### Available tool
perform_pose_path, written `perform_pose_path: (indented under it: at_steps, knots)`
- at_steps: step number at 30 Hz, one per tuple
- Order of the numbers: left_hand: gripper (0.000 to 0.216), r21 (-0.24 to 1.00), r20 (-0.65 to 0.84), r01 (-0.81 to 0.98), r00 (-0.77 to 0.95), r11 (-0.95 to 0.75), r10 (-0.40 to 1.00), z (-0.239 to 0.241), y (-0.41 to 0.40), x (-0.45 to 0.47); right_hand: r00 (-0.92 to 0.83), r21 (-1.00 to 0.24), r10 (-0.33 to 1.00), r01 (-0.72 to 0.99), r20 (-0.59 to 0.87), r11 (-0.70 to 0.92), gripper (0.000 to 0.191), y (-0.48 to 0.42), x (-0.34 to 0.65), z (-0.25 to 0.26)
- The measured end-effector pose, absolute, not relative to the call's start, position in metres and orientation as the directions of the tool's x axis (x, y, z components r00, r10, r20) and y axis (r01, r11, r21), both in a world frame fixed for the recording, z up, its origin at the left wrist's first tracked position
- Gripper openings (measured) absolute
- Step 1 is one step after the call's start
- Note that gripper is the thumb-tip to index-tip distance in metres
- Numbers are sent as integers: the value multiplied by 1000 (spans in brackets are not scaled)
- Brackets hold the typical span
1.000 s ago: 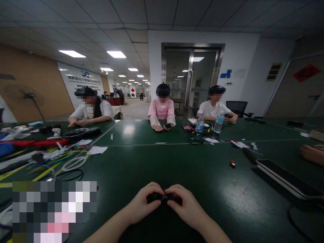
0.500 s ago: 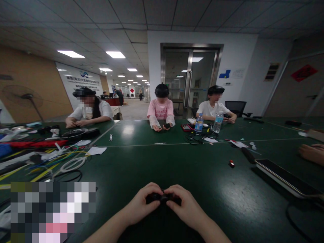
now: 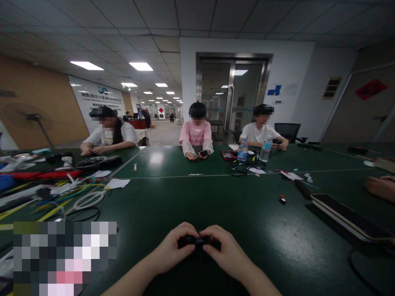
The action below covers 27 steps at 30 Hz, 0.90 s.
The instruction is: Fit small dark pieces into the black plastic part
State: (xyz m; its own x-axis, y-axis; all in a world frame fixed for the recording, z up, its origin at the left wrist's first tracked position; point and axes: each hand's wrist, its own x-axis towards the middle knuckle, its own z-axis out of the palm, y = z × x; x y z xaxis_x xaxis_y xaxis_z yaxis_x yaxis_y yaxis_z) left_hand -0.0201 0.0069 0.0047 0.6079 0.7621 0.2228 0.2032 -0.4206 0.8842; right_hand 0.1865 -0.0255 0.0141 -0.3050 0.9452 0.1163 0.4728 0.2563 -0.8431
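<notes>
Both my hands rest on the dark green table (image 3: 173,197) near its front edge. My left hand (image 3: 171,248) and my right hand (image 3: 224,250) meet fingertip to fingertip, each curled around one end of a small black object (image 3: 197,240). Most of that object is hidden by my fingers, so I cannot make out what it is.
A pile of coloured cables (image 3: 61,193) and white tubing lies at the left. A long flat device (image 3: 348,216) sits at the right, near another person's hand (image 3: 379,187). Three people sit across the table, with two water bottles (image 3: 254,150) and a small red piece (image 3: 282,200).
</notes>
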Motion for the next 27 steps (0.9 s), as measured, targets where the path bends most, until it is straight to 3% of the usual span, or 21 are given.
perform_pose_path:
  at_steps: [14,27]
  knots:
    - [30,875,225,222,601,-430,767,8,5,-20,-317,-865,940,427,129,263,30,-26,188,16]
    - [23,880,242,185,619,-438,747,9,6,-19,-299,-859,943,435,143,269,32,-27,187,17]
